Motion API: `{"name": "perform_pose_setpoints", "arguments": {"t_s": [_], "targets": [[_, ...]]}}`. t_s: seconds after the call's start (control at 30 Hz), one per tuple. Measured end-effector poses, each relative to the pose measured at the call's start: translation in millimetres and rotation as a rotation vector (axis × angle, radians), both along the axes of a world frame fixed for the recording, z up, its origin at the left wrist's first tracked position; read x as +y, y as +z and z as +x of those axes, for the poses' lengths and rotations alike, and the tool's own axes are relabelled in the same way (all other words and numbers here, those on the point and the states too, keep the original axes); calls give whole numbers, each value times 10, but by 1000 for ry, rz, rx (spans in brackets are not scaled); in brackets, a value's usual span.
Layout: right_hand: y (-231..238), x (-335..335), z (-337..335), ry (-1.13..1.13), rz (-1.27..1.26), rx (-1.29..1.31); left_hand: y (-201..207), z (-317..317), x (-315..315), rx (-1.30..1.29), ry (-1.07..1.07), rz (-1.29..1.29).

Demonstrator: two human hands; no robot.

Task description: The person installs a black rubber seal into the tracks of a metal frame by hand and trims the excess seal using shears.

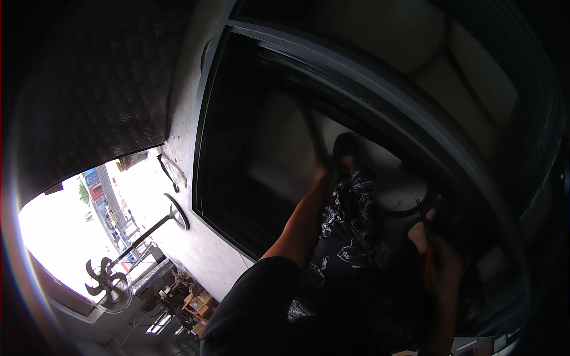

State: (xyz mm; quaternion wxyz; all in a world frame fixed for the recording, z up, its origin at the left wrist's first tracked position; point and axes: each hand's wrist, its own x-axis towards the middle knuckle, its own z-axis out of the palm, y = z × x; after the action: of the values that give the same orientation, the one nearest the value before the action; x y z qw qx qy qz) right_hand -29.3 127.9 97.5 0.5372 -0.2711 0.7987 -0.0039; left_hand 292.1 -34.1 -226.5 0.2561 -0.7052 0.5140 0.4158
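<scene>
My left hand (322, 173) is closed around a dark, flexible-looking strip (313, 127) that curves over the pale floor, inside a large dark metal frame (356, 68). In my right hand (446, 267), lower right, is a pair of scissors (421, 209) with red handles; the two thin pointed tips stand slightly apart and face away from me. Just beyond those tips lies a dark curved loop (407, 212), perhaps part of the same strip. Deep shadow hides the fingers of both hands in part.
My feet, one in a dark shoe (344, 145), are within the frame's outline. A black textured panel (101, 89) fills the upper left. At left are a standing fan (107, 283) with its round base (177, 212), cardboard boxes (202, 305) and a bright opening.
</scene>
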Motion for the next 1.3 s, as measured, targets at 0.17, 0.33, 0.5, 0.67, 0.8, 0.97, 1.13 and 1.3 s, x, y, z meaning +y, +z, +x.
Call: {"name": "perform_pose_setpoints", "arguments": {"t_s": [0.17,0.33,0.5,0.67,0.8,0.97,1.13,1.3], "targets": [[110,-40,-109,124,-155,86,73,-35,31,112,214,74],[157,-16,-113,118,-373,104,-728,337,4,-1,87,-267],[108,226,-88,-16,-169,110,-1153,599,-333,-87,-95,-305],[169,157,-96,-10,-434,74,-1145,461,-745,-122,-199,-241],[388,-42,-286,45,-361,21,-933,362,-507,-122,-358,-446],[470,-171,-321,57,-630,83,346,361,-473,562,-64,-541],[412,-65,-256,69,-936,243,2123,142,-595,745,266,-723],[407,121,-270,16,-1044,306,3660,-274,-582,1082,280,-928]]}}
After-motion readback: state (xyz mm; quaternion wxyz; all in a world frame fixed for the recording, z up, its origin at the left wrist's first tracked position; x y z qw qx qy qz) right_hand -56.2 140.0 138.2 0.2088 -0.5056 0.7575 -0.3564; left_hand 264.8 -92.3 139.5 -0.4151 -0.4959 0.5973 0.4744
